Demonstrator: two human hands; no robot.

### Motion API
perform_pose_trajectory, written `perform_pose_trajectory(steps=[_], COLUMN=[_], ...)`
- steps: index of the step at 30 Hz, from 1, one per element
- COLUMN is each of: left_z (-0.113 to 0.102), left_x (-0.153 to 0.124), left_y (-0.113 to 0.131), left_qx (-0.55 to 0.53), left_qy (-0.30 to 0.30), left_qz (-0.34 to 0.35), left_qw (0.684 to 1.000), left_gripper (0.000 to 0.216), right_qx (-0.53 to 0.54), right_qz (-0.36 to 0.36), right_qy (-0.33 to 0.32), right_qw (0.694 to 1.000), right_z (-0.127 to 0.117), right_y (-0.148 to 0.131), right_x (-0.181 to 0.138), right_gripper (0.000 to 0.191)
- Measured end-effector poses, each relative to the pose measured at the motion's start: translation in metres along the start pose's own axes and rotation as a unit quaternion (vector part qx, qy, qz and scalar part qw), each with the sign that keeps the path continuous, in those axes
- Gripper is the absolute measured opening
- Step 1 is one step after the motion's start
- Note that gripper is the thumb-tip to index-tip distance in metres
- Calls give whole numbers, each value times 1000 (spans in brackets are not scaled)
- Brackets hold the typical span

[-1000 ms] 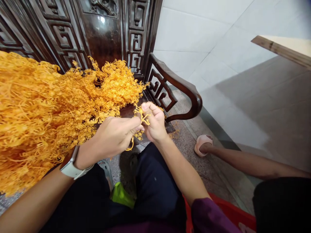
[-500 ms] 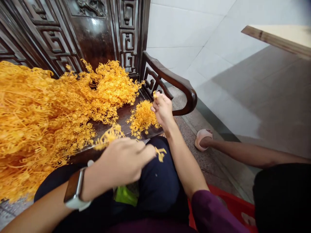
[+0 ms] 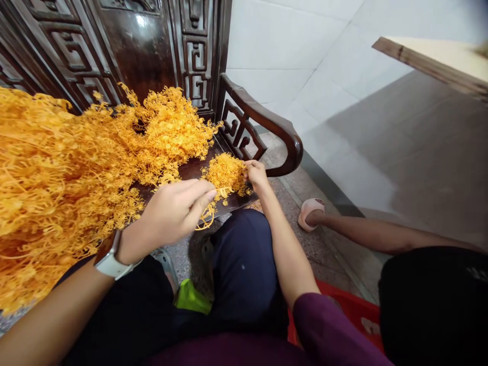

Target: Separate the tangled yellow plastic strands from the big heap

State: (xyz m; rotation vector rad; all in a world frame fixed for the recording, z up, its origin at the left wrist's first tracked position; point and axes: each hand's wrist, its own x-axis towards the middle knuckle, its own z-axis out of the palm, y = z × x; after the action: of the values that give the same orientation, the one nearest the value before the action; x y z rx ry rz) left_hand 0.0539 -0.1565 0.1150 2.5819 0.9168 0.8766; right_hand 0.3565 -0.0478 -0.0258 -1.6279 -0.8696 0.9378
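A big heap of orange plastic sprigs (image 3: 64, 168) covers the dark wooden bench seat (image 3: 190, 170). A small separate pile of orange pieces (image 3: 224, 175) lies by the bench's armrest. My left hand (image 3: 173, 213), with a white watch on its wrist, is closed in a pinch on an orange sprig (image 3: 208, 216) near the seat's front edge. My right hand (image 3: 256, 175) rests on the small pile, its fingers curled on the pieces there.
The carved dark bench back (image 3: 125, 46) and the curved armrest (image 3: 267, 127) stand behind the piles. Another person's leg (image 3: 381, 236) and pink slipper (image 3: 309, 212) stretch across the floor at right. A red basket (image 3: 354, 312) sits low right. A wooden board edge (image 3: 427, 63) juts in upper right.
My left hand has risen from my lap back up to the seat edge with a sprig. My right hand dropped slightly from the armrest onto the small pile.
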Motion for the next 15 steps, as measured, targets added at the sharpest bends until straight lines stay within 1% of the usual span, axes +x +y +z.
perform_pose_trajectory(steps=[2, 4, 6, 9, 12, 15], left_z=[-1, -2, 0, 5, 9, 9], left_x=[5, 10, 14, 17, 17, 16], left_y=[-3, -8, -16, -29, -40, -44], left_qx=[-76, -153, -249, -377, -436, -481], left_qy=[0, 12, 13, 13, 41, 54], left_qz=[-66, -126, -183, -252, -289, -324], left_qw=[995, 980, 951, 891, 851, 813], left_gripper=[26, 28, 31, 29, 25, 23], right_qx=[-3, -11, -26, -57, -89, -117], right_qz=[4, 2, -5, -30, -68, -107], right_qy=[21, 40, 54, 64, 59, 37], right_qw=[1000, 999, 998, 996, 992, 987], right_z=[-1, -2, -4, -5, -5, -4], right_y=[2, 2, 4, 9, 14, 17], right_x=[3, 6, 9, 13, 16, 19], right_gripper=[13, 12, 12, 15, 18, 19])
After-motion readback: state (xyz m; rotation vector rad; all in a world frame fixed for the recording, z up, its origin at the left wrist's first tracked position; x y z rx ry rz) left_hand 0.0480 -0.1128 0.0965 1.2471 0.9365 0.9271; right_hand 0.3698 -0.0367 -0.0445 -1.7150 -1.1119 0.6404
